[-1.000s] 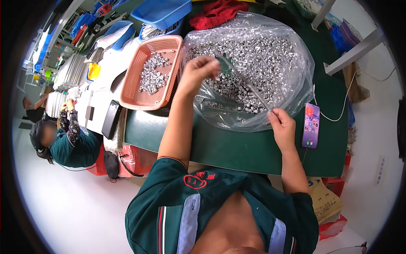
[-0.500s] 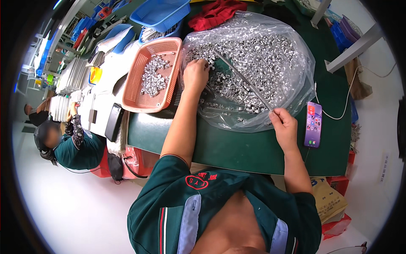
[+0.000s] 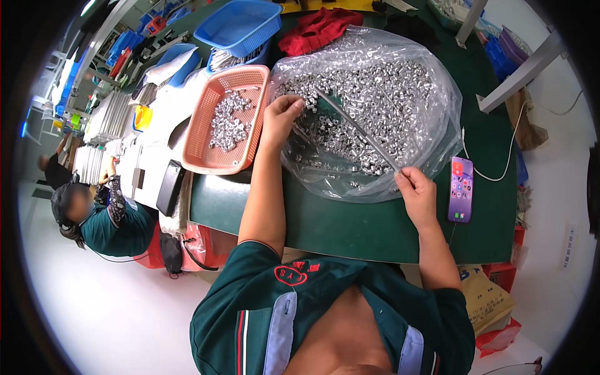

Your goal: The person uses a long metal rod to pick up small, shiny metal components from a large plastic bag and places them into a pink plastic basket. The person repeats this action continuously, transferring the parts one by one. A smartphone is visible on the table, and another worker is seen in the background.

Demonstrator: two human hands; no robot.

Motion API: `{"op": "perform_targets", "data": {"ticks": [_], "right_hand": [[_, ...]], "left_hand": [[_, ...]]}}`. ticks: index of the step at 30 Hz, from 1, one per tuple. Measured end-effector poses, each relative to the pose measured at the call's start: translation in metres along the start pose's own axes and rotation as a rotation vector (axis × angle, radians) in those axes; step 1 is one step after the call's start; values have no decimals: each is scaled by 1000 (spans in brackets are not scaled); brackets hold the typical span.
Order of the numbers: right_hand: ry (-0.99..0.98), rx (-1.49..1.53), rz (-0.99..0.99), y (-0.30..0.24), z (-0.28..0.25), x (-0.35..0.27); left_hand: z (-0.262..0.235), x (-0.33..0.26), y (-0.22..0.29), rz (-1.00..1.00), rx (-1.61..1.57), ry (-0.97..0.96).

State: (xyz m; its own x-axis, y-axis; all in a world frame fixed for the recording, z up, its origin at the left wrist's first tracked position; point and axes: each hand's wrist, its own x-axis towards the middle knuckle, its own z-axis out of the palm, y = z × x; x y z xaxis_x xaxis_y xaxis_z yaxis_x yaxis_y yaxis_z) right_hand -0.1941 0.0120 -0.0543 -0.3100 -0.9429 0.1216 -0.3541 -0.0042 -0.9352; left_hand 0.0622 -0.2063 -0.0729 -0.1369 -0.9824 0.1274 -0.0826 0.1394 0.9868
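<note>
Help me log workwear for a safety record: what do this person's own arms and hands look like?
The left hand and right hand are both ungloved, with no watch or bracelet showing. The forearms are bare; the left sleeve and right sleeve are short and dark green.

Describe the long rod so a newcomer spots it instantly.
On the green table, find the large clear plastic bag holding many small silvery pieces. The grey rod slants across them, its lower end in the person's right hand. Unlike the short, loose pieces, it is long, straight and held.
</note>
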Motion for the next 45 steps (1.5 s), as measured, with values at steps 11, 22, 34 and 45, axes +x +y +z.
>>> {"op": "perform_targets", "data": {"ticks": [11,22,34,45], "right_hand": [[-35,-85,-39,4,2,-1],[35,-228,-164,-1,1,-3],[-42,-50,-26,8,4,-6],[50,61,4,4,2,-6]], "left_hand": [[-5,-3,11,-131,-859,-314],[-5,-11,36,-67,-462,-212],[14,-9,39,34,-481,-137],[33,-18,47,-36,-270,-319]]}}
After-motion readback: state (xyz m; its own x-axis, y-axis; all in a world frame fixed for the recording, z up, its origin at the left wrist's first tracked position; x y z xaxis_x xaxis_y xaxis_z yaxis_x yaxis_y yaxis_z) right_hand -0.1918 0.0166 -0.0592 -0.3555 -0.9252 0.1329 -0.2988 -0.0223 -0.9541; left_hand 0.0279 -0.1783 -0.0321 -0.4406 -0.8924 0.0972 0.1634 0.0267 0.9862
